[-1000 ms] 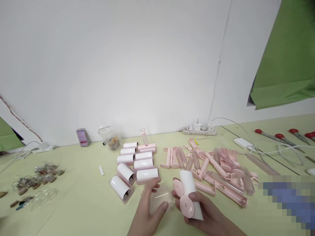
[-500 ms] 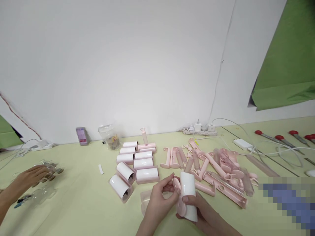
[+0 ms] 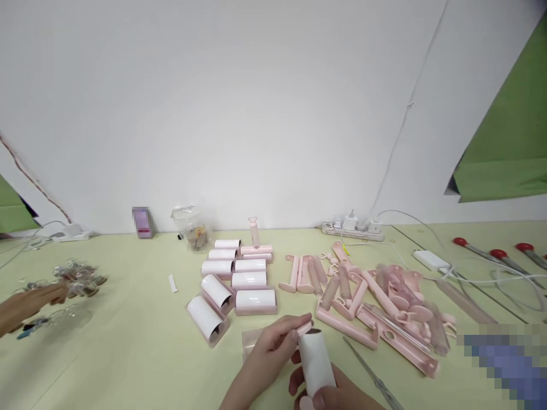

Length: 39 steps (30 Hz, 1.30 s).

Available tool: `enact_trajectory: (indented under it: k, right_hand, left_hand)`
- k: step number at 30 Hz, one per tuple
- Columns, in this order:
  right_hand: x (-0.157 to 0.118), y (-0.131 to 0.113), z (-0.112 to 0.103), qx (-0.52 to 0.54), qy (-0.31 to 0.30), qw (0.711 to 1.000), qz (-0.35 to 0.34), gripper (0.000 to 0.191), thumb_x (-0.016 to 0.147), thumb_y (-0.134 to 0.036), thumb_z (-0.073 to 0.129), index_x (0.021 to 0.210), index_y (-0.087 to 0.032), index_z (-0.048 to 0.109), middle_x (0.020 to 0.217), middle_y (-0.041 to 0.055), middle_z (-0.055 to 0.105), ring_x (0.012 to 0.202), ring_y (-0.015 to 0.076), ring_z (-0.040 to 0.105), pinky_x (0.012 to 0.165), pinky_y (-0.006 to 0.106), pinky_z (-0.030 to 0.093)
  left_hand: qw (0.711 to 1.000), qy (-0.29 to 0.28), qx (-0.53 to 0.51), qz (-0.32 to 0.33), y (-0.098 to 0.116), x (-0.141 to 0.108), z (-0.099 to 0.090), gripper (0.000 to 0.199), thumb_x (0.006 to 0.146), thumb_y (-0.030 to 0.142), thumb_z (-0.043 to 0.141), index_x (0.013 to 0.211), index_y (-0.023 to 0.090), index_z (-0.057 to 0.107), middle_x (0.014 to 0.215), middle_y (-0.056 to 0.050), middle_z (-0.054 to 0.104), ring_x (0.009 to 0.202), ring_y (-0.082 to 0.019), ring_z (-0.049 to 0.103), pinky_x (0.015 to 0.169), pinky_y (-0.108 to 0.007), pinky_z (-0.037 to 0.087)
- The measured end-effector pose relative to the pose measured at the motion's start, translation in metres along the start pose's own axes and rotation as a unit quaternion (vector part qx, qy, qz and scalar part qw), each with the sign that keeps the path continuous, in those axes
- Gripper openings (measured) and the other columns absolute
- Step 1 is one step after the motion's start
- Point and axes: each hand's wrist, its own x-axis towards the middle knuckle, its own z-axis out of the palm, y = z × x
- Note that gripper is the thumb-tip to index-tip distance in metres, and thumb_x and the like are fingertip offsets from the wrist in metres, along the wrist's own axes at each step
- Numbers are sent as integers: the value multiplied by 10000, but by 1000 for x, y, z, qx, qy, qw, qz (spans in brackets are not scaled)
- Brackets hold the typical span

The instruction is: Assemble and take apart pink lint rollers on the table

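Note:
In front of me, a white sticky-looking roll (image 3: 315, 360) stands tilted, its dark hollow end facing up. My right hand (image 3: 337, 393) is wrapped round its lower part. A rounded pink end piece (image 3: 305, 328) is pinched between the thumb and fingers of my left hand (image 3: 271, 348), close to the roll's upper end. More pink plastic shows at the bottom, by my right fingers. Partly behind my left wrist lies a clear pinkish case (image 3: 250, 340). A slim metal tool (image 3: 371, 371) rests right of my right hand.
Several white rolls in pinkish cases (image 3: 255, 299) lie left of centre. Pink handles and frames (image 3: 348, 330) are heaped to the right. A power strip (image 3: 352, 231), white cables and red-ended tools (image 3: 498, 254) lie farther back. Another person's hand (image 3: 45, 295) touches clear round items at left.
The roll has tipped so its open end shows, and both hands have shifted slightly lower with it. The metal tool has come into sight. The other person's hand has moved left.

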Motion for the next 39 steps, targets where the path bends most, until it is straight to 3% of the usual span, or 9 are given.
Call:
enact_trajectory:
  k: [7, 13, 16, 19, 22, 25, 28, 33, 39]
  right_hand:
    - [-2, -1, -4, -29, 0, 999, 35, 505, 463, -154, 654, 936, -172, 477, 814, 28, 631, 647, 137, 604, 543, 208, 379]
    - [-3, -2, -6, -65, 9, 997, 51, 484, 431, -151, 629, 903, -162, 524, 784, 26, 629, 588, 114, 554, 491, 189, 338]
    - [-2, -6, -2, -67, 15, 996, 55, 418, 435, -130, 608, 851, -150, 569, 779, 19, 610, 585, 103, 542, 470, 173, 326]
    - [0, -6, 0, -114, 36, 992, 34, 339, 441, -100, 598, 775, -154, 584, 743, -2, 597, 580, 98, 539, 484, 175, 345]
    - [3, -2, 0, -140, 51, 989, 8, 397, 469, -99, 635, 853, -178, 575, 760, -12, 591, 521, 84, 536, 486, 194, 382]
    - [3, -2, -3, -111, 34, 993, -20, 556, 483, -166, 718, 1006, -222, 537, 831, 7, 584, 568, 120, 574, 451, 197, 398]
    - [1, -14, -6, -123, 80, 986, -76, 378, 555, -285, 743, 897, -202, 605, 792, 14, 579, 639, 135, 566, 515, 233, 463]
    - [-4, -39, -8, -115, 278, 929, -216, 213, 659, -382, 686, 687, -183, 615, 919, 11, 581, 843, 159, 538, 803, 299, 473]
    - [-4, -35, 0, -37, 319, 923, -213, 261, 652, -433, 678, 674, -196, 572, 746, -14, 566, 860, 154, 512, 816, 254, 466]
  left_hand:
    - [999, -19, 33, -21, 7, -6, -2, 364, 848, 402, 367, 1104, 251, 576, 1096, -42, 576, 856, -174, 549, 864, -310, 411]
    - [999, -47, 10, 0, 1, -9, -1, 341, 822, 393, 425, 1091, 252, 578, 1020, -63, 548, 626, -114, 542, 632, -258, 477]
    - [996, -77, -35, -29, -9, -9, 3, 413, 757, 402, 536, 1147, 269, 521, 1076, -77, 486, 475, -48, 499, 410, -186, 404]
    - [993, -74, -78, -48, -16, -7, 5, 454, 712, 418, 591, 1126, 239, 539, 999, -73, 519, 423, -22, 464, 360, -156, 350]
    - [995, -20, -97, -28, -14, -5, 2, 473, 680, 449, 614, 1082, 202, 583, 917, -70, 583, 466, -66, 507, 385, -176, 392]
    - [982, 143, -120, 9, -8, -1, -6, 491, 688, 428, 619, 1121, 204, 563, 988, -75, 621, 799, -178, 588, 651, -237, 493]
    - [937, 273, -214, 42, -4, 4, -10, 544, 732, 414, 577, 1226, 221, 457, 1106, -70, 588, 1054, -218, 503, 824, -273, 457]
    - [915, 290, -280, 36, -6, 6, 0, 617, 738, 380, 580, 1292, 232, 351, 1232, -92, 487, 1136, -235, 449, 866, -284, 439]
    - [942, 314, -103, 60, -26, -4, 28, 551, 708, 404, 609, 1211, 233, 461, 1266, -72, 445, 1177, -234, 390, 928, -286, 378]
